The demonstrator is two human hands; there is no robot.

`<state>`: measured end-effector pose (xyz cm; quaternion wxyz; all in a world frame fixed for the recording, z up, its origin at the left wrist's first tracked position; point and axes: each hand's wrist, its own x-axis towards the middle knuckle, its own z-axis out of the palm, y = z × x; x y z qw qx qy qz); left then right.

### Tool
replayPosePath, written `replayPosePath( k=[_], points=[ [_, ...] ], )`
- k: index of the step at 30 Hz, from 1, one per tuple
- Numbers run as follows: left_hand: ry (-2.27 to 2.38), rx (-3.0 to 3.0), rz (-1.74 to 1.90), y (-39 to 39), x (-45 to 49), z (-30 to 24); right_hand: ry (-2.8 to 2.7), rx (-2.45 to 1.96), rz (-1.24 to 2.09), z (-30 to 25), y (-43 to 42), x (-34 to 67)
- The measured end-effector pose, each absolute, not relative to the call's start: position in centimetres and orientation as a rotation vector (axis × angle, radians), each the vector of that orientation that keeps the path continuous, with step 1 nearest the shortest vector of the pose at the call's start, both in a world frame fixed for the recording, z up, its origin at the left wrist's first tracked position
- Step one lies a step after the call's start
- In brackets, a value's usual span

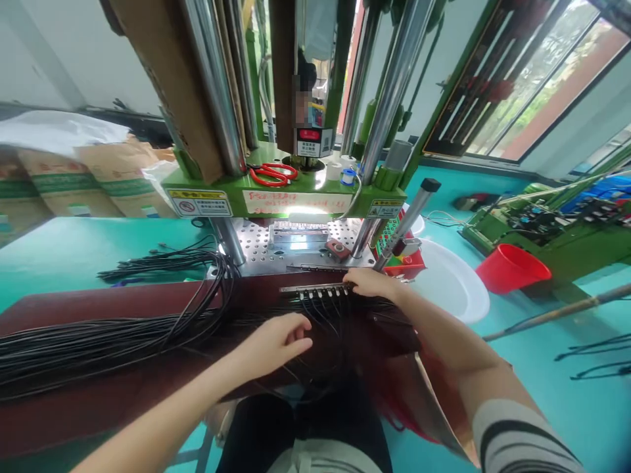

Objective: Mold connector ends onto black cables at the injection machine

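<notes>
A narrow metal strip (315, 289) lies on the near edge of the dark red bench, with several small plug-like ends in a row along it and black cables running from them toward me. At the strip's right end, my right hand (369, 282) is closed on it, fingertips partly hidden. My left hand (288, 336) hovers over the cables, left of and nearer than the strip. Its fingers are half curled, with a gap between thumb and forefinger and nothing visible in it. Behind the strip, a second thin metal bar (320, 267) lies at the press's perforated plate (254, 240).
The green press (207, 205) stands ahead, red-handled scissors (271, 174) on its ledge. A mold block (298, 235) sits under it. Long black cables (98, 338) cover the bench's left. At right are a white round basin (453, 282) and a red bucket (513, 269).
</notes>
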<state>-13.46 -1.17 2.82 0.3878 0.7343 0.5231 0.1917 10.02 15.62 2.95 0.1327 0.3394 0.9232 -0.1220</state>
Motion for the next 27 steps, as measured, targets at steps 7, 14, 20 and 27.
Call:
replayPosePath(
  k=[7, 14, 20, 27],
  points=[
    [1.067, 1.419, 0.484, -0.3, -9.6, -0.2, 2.579, 0.963, -0.385, 5.1, 17.0, 8.5],
    [0.847, 0.740, 0.583, -0.6, -8.3, -0.2, 2.503, 0.915, -0.301, 4.5, 16.3, 7.0],
    [0.800, 0.559, 0.630, -0.7, -7.5, -0.5, 2.433, 0.966, -0.332, 5.5, 16.3, 7.5],
    [0.820, 0.509, 0.724, 0.4, -6.3, 0.0, 2.452, 1.035, -0.298, 7.8, 16.2, 5.6]
  ],
)
